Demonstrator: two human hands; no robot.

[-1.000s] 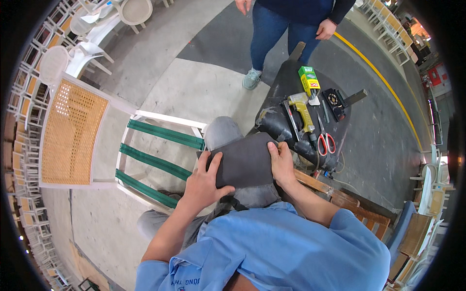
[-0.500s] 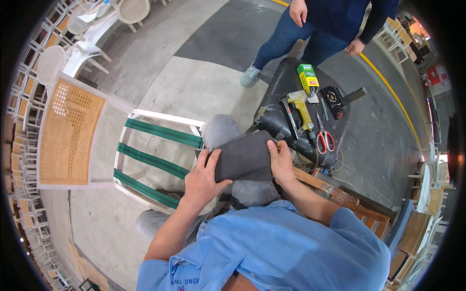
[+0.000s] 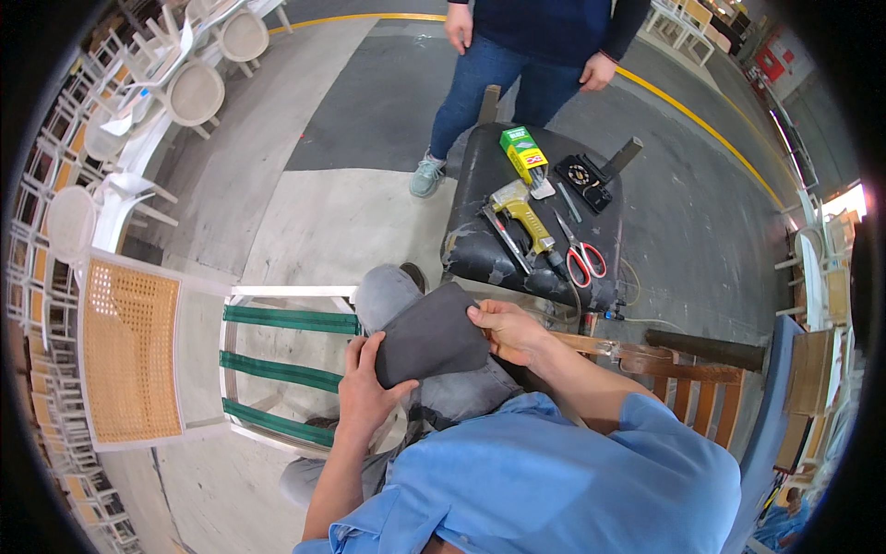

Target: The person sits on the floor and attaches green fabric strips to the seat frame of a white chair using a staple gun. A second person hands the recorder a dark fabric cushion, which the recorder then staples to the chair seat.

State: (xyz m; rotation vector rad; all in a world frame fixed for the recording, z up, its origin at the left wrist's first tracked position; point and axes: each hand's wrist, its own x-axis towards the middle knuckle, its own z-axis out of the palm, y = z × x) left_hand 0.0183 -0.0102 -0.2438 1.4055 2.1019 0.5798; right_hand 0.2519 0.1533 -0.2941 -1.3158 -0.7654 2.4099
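As I watch remotely: dark sheet (image 3: pixel 432 337) (roughly oblong), fingers of left hand (image 3: pixel 365 391) and right hand (image 3: pixel 515 334) clamped on it; scissors (image 3: pixel 575 245) at its two o'clock.

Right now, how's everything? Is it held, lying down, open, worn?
Dark sheet: held in both hands
Left hand: gripping its left side
Right hand: gripping its right side
Yellow-green box: lying, near end open
Staple gun: lying down
Scissors: lying down
Green straps: stretched across white frame
Black seat: edge worn
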